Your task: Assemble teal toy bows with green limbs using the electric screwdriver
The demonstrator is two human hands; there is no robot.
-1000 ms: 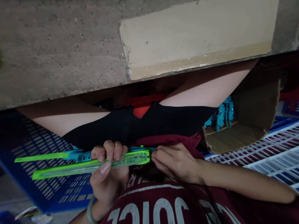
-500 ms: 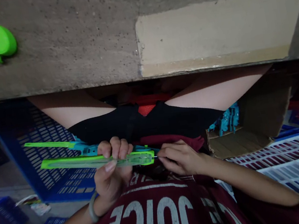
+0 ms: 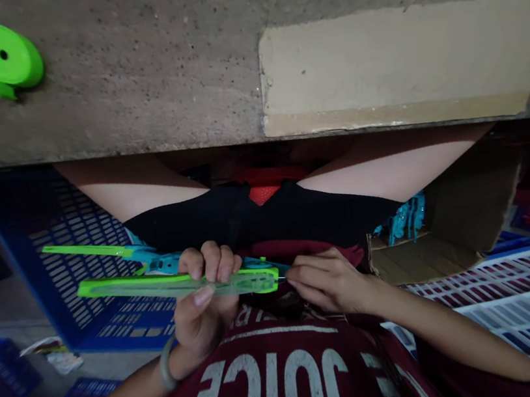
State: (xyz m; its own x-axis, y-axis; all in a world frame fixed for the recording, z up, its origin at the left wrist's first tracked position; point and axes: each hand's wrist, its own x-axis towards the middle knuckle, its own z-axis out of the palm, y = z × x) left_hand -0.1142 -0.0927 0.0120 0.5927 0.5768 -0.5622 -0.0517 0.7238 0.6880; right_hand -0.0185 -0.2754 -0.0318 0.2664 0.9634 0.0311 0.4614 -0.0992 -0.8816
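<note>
My left hand (image 3: 208, 285) is closed round a long lime-green plastic piece with a clear cover (image 3: 135, 291), held level over my lap. Behind it, a teal plastic part with a lime-green strip (image 3: 155, 260) runs nearly alongside and passes behind my left fingers. At the right end of the lime-green piece, my right hand (image 3: 328, 281) is closed in a pinch. A thin, shiny metal bit (image 3: 282, 279) shows between its fingertips and that end. The rest of what the right fingers hold is hidden.
Ahead is a worn tabletop (image 3: 156, 95) with a cardboard sheet (image 3: 394, 65) and a lime-green round-ended part (image 3: 8, 56). A blue crate (image 3: 24, 278) stands left of my lap. To the right are a cardboard box (image 3: 464, 210) holding teal parts (image 3: 406, 218) and a white slatted crate (image 3: 521, 307).
The view has shifted slightly, so the tabletop items sit farther right. Both hands keep their grip, and the lime-green piece stays nearly in place against the right fingertips.
</note>
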